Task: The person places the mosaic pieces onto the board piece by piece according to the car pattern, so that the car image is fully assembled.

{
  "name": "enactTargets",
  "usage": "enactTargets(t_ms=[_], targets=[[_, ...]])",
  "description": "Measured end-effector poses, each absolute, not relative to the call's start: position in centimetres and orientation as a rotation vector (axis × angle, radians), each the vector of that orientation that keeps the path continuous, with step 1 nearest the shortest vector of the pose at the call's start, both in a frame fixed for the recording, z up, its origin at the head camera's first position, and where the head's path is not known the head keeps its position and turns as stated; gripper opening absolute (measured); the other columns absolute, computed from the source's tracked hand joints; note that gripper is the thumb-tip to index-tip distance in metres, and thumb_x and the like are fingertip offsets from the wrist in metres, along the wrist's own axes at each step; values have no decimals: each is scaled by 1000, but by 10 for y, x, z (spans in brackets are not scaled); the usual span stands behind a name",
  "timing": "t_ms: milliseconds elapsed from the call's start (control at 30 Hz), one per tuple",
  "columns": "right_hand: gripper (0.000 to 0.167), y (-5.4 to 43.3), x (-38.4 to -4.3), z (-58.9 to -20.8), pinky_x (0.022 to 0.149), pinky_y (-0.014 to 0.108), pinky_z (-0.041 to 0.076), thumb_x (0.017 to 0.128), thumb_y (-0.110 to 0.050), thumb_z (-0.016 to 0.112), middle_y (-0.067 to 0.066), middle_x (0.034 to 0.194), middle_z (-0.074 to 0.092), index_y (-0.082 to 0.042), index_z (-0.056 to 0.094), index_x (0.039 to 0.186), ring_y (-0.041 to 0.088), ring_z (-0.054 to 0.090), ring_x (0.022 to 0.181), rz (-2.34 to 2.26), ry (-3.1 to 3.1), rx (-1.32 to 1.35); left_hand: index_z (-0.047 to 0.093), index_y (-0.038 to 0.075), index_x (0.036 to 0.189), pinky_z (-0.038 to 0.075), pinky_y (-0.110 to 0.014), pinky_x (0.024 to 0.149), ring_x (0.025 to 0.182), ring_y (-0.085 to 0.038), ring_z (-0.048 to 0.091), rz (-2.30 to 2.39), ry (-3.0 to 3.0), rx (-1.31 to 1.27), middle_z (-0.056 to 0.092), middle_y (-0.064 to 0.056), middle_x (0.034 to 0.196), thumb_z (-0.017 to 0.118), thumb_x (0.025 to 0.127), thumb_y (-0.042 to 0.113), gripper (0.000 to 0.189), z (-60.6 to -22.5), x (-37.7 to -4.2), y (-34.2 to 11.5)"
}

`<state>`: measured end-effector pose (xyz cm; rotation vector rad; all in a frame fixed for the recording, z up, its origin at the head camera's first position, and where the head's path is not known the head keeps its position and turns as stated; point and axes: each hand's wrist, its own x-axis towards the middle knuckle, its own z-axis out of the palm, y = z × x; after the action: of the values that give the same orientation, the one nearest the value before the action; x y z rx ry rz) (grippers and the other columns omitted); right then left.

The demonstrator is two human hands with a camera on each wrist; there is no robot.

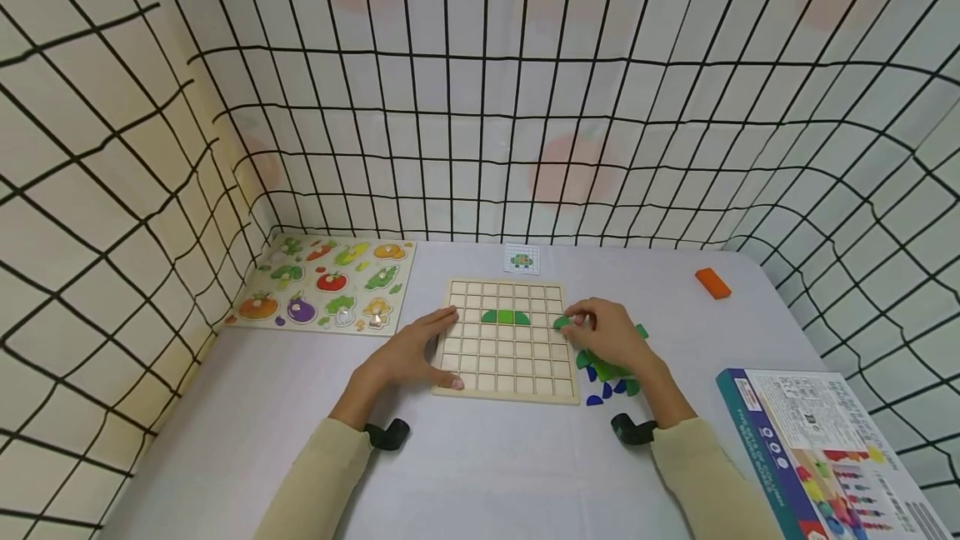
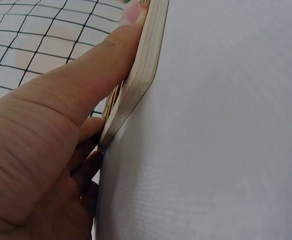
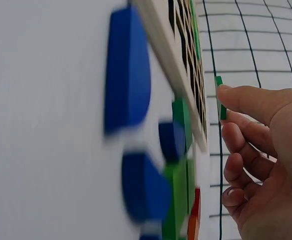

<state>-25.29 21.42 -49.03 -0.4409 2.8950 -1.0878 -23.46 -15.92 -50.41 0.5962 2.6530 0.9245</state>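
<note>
A square wooden grid board (image 1: 506,369) lies flat on the white table. My left hand (image 1: 408,352) rests at its left side, thumb and fingers spread, the thumb lying on the board's surface near the front corner. Between thumb and fingers my right hand (image 1: 611,332) pinches a green quarter-round piece (image 1: 561,322), held above the board's right edge. The right wrist view shows that green piece (image 3: 221,105) edge-on at the fingertips. On the grid, a light green square (image 1: 506,317) sits between two darker green quarter-round pieces (image 1: 489,317).
Loose blue pieces (image 1: 594,400) and green pieces (image 1: 583,359) lie right of the board, partly under my right hand. A small pattern card (image 1: 522,259) lies behind it. A vegetable picture board (image 1: 360,283), an orange block (image 1: 712,282) and a printed box (image 1: 817,432) stand around; black netting encloses the table.
</note>
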Motion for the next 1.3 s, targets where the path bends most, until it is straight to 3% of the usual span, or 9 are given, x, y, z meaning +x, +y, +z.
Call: enactTargets(t_ms=[700, 933, 1300], targets=[[23, 132, -264, -493, 73, 30, 44, 90, -22, 80, 0, 88, 63, -9, 77, 109, 19, 51, 83, -1264, 2816, -531, 34, 21, 163, 25, -56, 127, 160, -29, 20, 936, 2642, 607, 22, 7, 172, 93, 68, 55, 117, -502, -234, -160], [25, 112, -265, -497, 66, 26, 44, 90, -24, 81, 1, 88, 63, -9, 77, 110, 16, 52, 77, -1275, 2788, -512, 32, 22, 163, 26, -56, 126, 160, -29, 20, 898, 2642, 627, 21, 7, 173, 91, 70, 58, 116, -500, -233, -161], [24, 84, -264, -500, 67, 27, 44, 90, -24, 81, -2, 85, 62, -11, 78, 110, 15, 52, 79, -1259, 2750, -539, 28, 21, 165, 24, -54, 128, 160, -26, 18, 834, 2646, 696, 18, 7, 173, 87, 76, 55, 111, -501, -236, -165]])
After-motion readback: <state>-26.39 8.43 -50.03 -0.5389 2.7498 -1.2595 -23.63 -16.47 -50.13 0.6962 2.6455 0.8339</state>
